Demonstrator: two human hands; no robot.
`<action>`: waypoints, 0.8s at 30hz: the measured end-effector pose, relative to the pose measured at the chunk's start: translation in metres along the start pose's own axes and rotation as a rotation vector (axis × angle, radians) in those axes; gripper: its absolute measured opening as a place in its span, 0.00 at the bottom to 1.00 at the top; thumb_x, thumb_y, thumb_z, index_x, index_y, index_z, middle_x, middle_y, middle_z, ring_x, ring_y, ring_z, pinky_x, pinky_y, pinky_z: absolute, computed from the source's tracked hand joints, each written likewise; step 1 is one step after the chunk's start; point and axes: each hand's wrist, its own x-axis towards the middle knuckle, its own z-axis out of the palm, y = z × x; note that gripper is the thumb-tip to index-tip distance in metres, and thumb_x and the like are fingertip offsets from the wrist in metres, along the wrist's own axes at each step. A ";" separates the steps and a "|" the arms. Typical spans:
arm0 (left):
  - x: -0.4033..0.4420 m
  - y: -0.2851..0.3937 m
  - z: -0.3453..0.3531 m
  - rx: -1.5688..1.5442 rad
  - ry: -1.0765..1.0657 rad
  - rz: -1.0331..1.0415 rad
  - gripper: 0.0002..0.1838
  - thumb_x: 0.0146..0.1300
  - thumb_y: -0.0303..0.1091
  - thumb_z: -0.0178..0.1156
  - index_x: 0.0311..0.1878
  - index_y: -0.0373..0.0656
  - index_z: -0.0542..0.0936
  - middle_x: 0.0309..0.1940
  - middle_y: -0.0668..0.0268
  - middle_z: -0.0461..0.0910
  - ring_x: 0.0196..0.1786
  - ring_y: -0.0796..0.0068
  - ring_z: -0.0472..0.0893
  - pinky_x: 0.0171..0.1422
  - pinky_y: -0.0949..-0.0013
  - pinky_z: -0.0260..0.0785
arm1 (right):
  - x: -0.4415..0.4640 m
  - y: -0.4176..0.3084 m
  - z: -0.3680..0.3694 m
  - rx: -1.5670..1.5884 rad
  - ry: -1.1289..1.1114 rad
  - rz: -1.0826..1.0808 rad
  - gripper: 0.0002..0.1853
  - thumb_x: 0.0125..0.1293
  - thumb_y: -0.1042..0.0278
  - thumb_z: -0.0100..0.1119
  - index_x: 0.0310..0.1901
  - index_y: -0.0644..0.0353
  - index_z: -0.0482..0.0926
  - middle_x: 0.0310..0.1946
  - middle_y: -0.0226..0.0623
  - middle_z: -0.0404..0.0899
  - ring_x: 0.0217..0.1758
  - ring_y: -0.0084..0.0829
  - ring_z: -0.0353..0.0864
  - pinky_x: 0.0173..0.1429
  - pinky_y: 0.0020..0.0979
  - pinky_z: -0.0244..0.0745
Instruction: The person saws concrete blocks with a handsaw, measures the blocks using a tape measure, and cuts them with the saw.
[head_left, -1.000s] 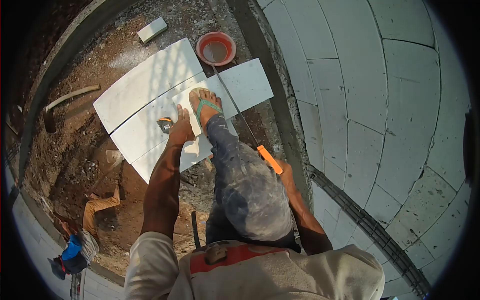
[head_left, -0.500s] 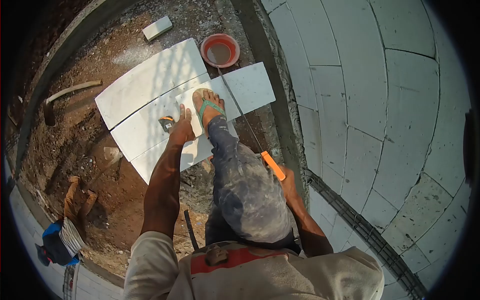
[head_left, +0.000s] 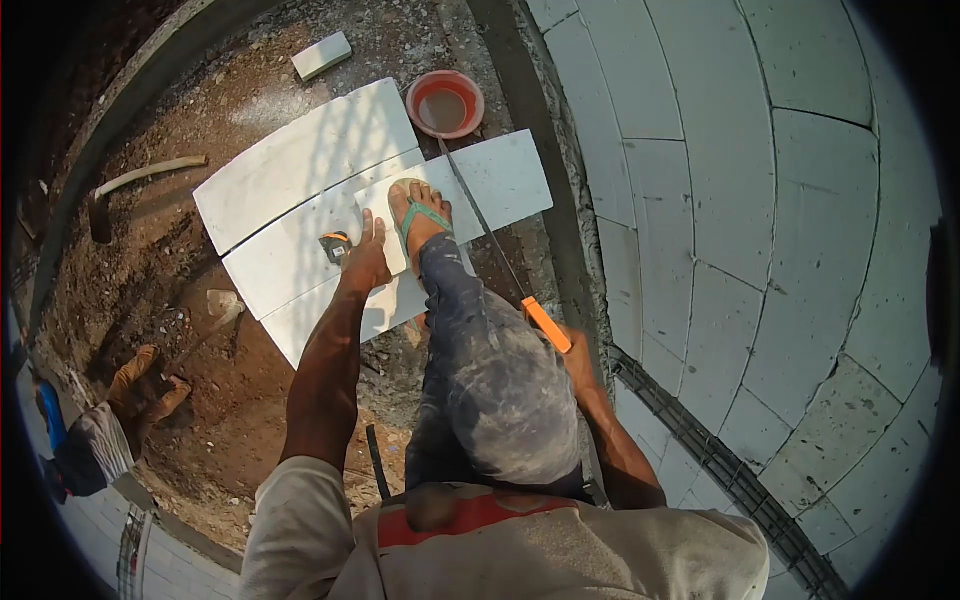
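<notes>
My left hand presses on the edge of a white block with its fingers apart, beside my sandaled foot, which stands on that block. A tape measure lies just left of this hand on the larger white blocks. My right hand is closed around the orange handle of a saw. The saw's long thin blade runs up across the white block at the right, its tip near a red bowl of greyish liquid.
A small white block lies on the dirt at the top. A long-handled tool is at the left. Another person is at the lower left. A white block wall and a rebar frame stand at the right.
The other person has moved toward the lower left edge. The view has shifted slightly. My left hand stays on the block, and my right hand still holds the saw, a little lower in view.
</notes>
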 end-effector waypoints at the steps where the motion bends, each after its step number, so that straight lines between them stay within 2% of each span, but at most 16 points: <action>1: -0.003 0.004 -0.007 -0.013 -0.022 -0.010 0.65 0.50 0.29 0.73 0.90 0.49 0.47 0.92 0.59 0.30 0.69 0.41 0.82 0.72 0.42 0.76 | 0.039 -0.019 0.010 -0.029 -0.028 0.039 0.16 0.73 0.60 0.66 0.48 0.67 0.89 0.33 0.41 0.87 0.38 0.29 0.85 0.48 0.37 0.79; 3: -0.002 0.008 -0.009 -0.021 -0.043 -0.019 0.64 0.51 0.29 0.73 0.90 0.48 0.47 0.91 0.59 0.30 0.69 0.41 0.82 0.71 0.42 0.77 | 0.152 -0.059 0.056 -0.204 -0.006 0.169 0.21 0.68 0.54 0.67 0.45 0.69 0.86 0.29 0.46 0.85 0.34 0.37 0.85 0.44 0.42 0.78; 4: 0.000 0.005 -0.010 -0.009 -0.051 -0.035 0.63 0.51 0.29 0.72 0.90 0.47 0.47 0.91 0.59 0.30 0.69 0.40 0.82 0.71 0.42 0.77 | 0.162 -0.082 0.057 -0.197 -0.019 0.152 0.22 0.67 0.53 0.68 0.44 0.69 0.86 0.29 0.46 0.85 0.34 0.38 0.84 0.43 0.44 0.77; 7: -0.003 0.009 -0.003 -0.021 -0.033 -0.039 0.60 0.55 0.26 0.69 0.89 0.46 0.47 0.92 0.60 0.30 0.69 0.41 0.82 0.71 0.41 0.77 | 0.127 -0.053 0.042 -0.083 -0.025 0.128 0.21 0.68 0.53 0.68 0.43 0.69 0.85 0.29 0.43 0.84 0.33 0.36 0.81 0.43 0.43 0.76; 10: 0.005 0.009 -0.001 -0.003 -0.052 -0.087 0.58 0.56 0.25 0.67 0.90 0.48 0.47 0.92 0.61 0.30 0.70 0.43 0.81 0.71 0.38 0.75 | 0.016 0.016 0.009 0.076 -0.006 -0.003 0.16 0.71 0.58 0.68 0.43 0.67 0.86 0.29 0.37 0.83 0.34 0.29 0.80 0.43 0.38 0.76; 13: 0.003 0.010 -0.009 -0.020 -0.025 -0.063 0.59 0.57 0.25 0.67 0.90 0.49 0.46 0.92 0.63 0.30 0.70 0.42 0.81 0.72 0.37 0.74 | -0.019 0.017 -0.010 0.090 -0.030 0.024 0.14 0.73 0.62 0.67 0.45 0.67 0.87 0.29 0.33 0.82 0.34 0.24 0.79 0.42 0.34 0.76; 17: -0.004 0.018 -0.012 -0.031 -0.064 -0.091 0.60 0.57 0.25 0.68 0.90 0.49 0.45 0.92 0.64 0.29 0.70 0.43 0.82 0.73 0.37 0.73 | 0.124 -0.040 0.043 -0.099 -0.021 0.076 0.18 0.70 0.58 0.67 0.42 0.71 0.85 0.28 0.39 0.83 0.34 0.29 0.80 0.43 0.40 0.76; 19: 0.003 0.018 -0.016 -0.007 -0.064 -0.103 0.60 0.57 0.25 0.68 0.90 0.49 0.45 0.92 0.65 0.29 0.69 0.43 0.82 0.73 0.37 0.73 | 0.159 -0.063 0.054 -0.115 -0.002 0.103 0.20 0.68 0.56 0.67 0.41 0.73 0.85 0.27 0.42 0.83 0.34 0.32 0.80 0.43 0.43 0.76; 20: -0.007 0.020 -0.007 -0.031 -0.079 -0.111 0.60 0.57 0.25 0.68 0.90 0.50 0.46 0.92 0.65 0.28 0.70 0.43 0.82 0.73 0.38 0.73 | 0.141 -0.059 0.049 -0.093 -0.036 0.187 0.21 0.68 0.55 0.68 0.41 0.72 0.85 0.27 0.42 0.82 0.33 0.32 0.80 0.42 0.43 0.75; 24: 0.002 0.016 -0.015 -0.019 -0.082 -0.110 0.60 0.57 0.25 0.68 0.90 0.49 0.46 0.92 0.64 0.28 0.72 0.46 0.81 0.73 0.40 0.75 | 0.002 0.025 0.003 0.073 0.009 0.052 0.16 0.73 0.64 0.66 0.53 0.68 0.86 0.43 0.43 0.88 0.49 0.30 0.85 0.58 0.37 0.77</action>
